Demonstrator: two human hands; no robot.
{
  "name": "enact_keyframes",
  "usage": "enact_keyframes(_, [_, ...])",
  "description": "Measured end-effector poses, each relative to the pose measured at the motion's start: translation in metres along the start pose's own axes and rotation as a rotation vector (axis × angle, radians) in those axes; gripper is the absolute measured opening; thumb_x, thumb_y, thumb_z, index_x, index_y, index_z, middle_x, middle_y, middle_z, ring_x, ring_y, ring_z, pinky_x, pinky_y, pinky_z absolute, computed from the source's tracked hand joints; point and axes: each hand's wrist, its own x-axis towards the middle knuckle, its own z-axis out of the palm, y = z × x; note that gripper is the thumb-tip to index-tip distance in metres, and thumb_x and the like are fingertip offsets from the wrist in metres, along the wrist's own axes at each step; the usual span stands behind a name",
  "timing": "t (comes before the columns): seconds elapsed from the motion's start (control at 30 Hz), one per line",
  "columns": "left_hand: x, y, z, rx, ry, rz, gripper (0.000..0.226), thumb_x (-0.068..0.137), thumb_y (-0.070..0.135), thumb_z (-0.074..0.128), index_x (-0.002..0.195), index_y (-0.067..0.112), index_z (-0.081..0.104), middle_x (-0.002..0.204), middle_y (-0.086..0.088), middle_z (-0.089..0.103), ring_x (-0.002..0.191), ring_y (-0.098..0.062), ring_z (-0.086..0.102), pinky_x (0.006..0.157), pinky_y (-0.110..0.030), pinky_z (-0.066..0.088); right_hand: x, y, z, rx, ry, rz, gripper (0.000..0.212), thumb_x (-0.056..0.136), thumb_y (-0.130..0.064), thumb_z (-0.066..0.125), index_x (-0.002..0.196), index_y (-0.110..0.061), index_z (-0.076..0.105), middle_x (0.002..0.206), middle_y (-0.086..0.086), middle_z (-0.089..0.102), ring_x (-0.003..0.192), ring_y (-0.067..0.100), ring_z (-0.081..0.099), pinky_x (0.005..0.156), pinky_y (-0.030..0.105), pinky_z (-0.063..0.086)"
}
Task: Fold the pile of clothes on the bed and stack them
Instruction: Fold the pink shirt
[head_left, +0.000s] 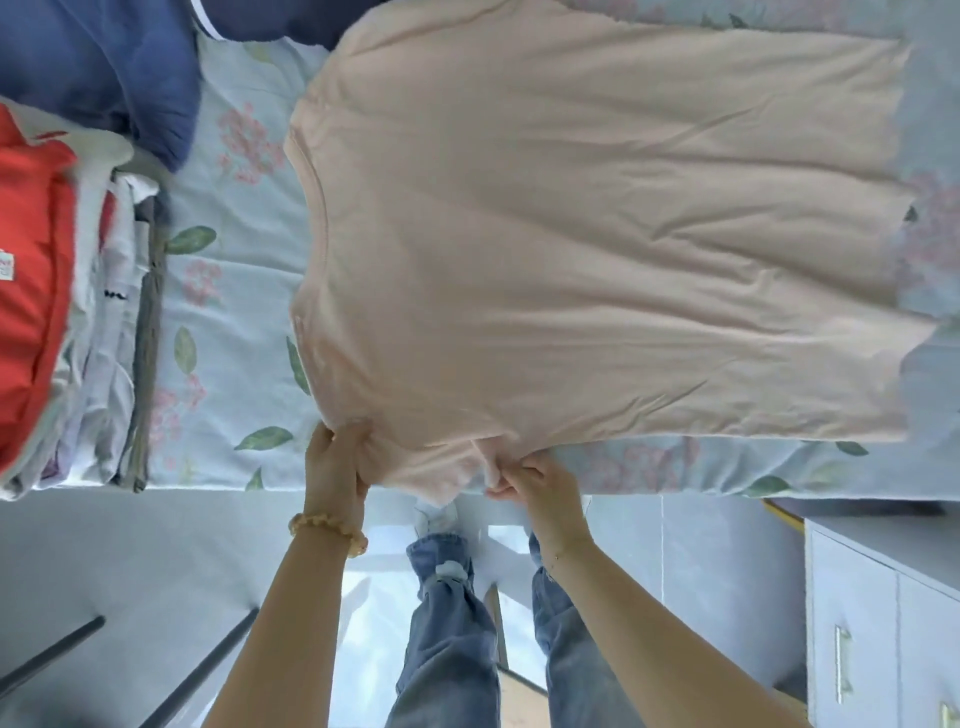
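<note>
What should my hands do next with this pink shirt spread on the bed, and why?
Probably fold the near sleeve inward over the body. The pink shirt lies flat, back up, and the left hand and right hand each pinch its near edge, where the sleeve hangs off the bed.

both hands, left hand and right hand, grip the pink shirt's near edge on the floral bed.
</note>
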Motion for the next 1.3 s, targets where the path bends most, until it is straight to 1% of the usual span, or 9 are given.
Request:
enact_keyframes(0.1, [0.007, -0.012, -0.016, 0.278, 0.158, 0.007, 0.018, 0.088, 0.017, 0.059, 0.106, 0.017, 0.056, 0.091, -0.002, 0.058, 0.084, -0.022, 0.052, 0.075, -0.034, 0.042, -0.004, 0.021, 0.001, -0.062, -0.036, 0.049, 0.025, 0.093, -0.012, 0.062, 0.069, -0.003, 0.063, 0.056, 0.007, 0.067, 0.062, 0.027, 0.069, 0.071, 0.032, 0.059])
enact_keyframes(0.23, [0.005, -0.018, -0.03, 0.536, 0.258, 0.118, 0.035, 0.089, 0.015, 0.061, 0.122, 0.01, 0.051, 0.111, -0.009, 0.063, 0.094, -0.027, 0.058, 0.081, -0.031, 0.041, -0.008, 0.039, 0.002, -0.077, -0.104, 0.145, 0.017, 0.096, -0.016, 0.059, 0.08, -0.012, 0.065, 0.074, 0.007, 0.073, 0.066, 0.018, 0.07, 0.073, 0.03, 0.056])
enact_keyframes(0.37, [-0.011, -0.01, -0.016, 0.867, 0.242, 0.443, 0.047, 0.081, 0.003, 0.067, 0.126, 0.006, 0.052, 0.127, -0.02, 0.048, 0.115, -0.037, 0.047, 0.096, -0.044, 0.038, -0.008, 0.038, -0.012, 0.063, 0.09, 0.087, 0.011, 0.093, -0.006, 0.058, 0.091, -0.013, 0.066, 0.082, 0.003, 0.07, 0.077, 0.018, 0.068, 0.07, 0.026, 0.055])
enact_keyframes(0.47, [-0.033, -0.005, 0.022, 1.016, -0.037, 0.71, 0.034, 0.082, 0.002, 0.065, 0.115, 0.011, 0.06, 0.119, -0.01, 0.051, 0.112, -0.031, 0.05, 0.097, -0.043, 0.042, -0.01, 0.031, -0.053, 0.305, 0.263, 0.044, 0.014, 0.092, -0.003, 0.06, 0.104, -0.007, 0.065, 0.092, 0.009, 0.072, 0.081, 0.018, 0.07, 0.068, 0.023, 0.057])
enact_keyframes(0.63, [-0.072, -0.03, 0.119, 1.295, -0.617, 0.873, 0.03, 0.089, 0.009, 0.059, 0.118, 0.015, 0.057, 0.12, -0.004, 0.052, 0.113, -0.023, 0.049, 0.097, -0.034, 0.04, 0.001, 0.021, -0.146, 0.765, 0.33, 0.069, 0.025, 0.1, -0.009, 0.049, 0.124, -0.006, 0.054, 0.117, 0.012, 0.065, 0.111, 0.025, 0.061, 0.094, 0.036, 0.051])
enact_keyframes(0.8, [-0.083, -0.074, 0.19, 1.682, -0.583, 0.984, 0.056, 0.084, 0.004, 0.059, 0.134, 0.021, 0.04, 0.136, -0.004, 0.036, 0.123, -0.022, 0.038, 0.099, -0.033, 0.038, 0.035, -0.004, -0.22, 0.946, 0.342, 0.012, 0.017, 0.1, -0.025, 0.052, 0.108, -0.014, 0.062, 0.108, 0.002, 0.066, 0.1, 0.016, 0.064, 0.085, 0.03, 0.052])
enact_keyframes(0.97, [-0.077, -0.092, 0.205, 1.723, -0.394, 1.013, 0.059, 0.078, 0.004, 0.061, 0.13, 0.024, 0.042, 0.132, -0.002, 0.038, 0.118, -0.019, 0.041, 0.092, -0.032, 0.041, 0.065, -0.035, -0.266, 1.113, 0.478, -0.027, 0.017, 0.095, -0.029, 0.061, 0.092, -0.013, 0.06, 0.083, 0.004, 0.061, 0.076, 0.019, 0.059, 0.082, 0.034, 0.054])
enact_keyframes(1.1, [-0.068, -0.085, 0.2, 1.646, -0.266, 0.93, 0.048, 0.08, -0.002, 0.056, 0.123, 0.019, 0.051, 0.129, -0.005, 0.046, 0.115, -0.027, 0.046, 0.085, -0.037, 0.045, 0.066, -0.038, -0.296, 0.991, 0.748, -0.034, 0.025, 0.092, -0.026, 0.067, 0.075, -0.015, 0.051, 0.067, 0.003, 0.054, 0.059, 0.015, 0.052, 0.062, 0.027, 0.053])
enact_keyframes(1.3, [-0.071, -0.079, 0.172, 1.476, -0.451, 0.959, 0.025, 0.079, -0.011, 0.059, 0.09, 0.009, 0.069, 0.096, -0.004, 0.059, 0.095, -0.026, 0.054, 0.075, -0.035, 0.051, 0.047, 0.006, -0.314, 0.708, 0.87, -0.001, 0.032, 0.09, -0.021, 0.068, 0.073, -0.012, 0.042, 0.061, 0.007, 0.047, 0.051, 0.016, 0.047, 0.055, 0.024, 0.054])
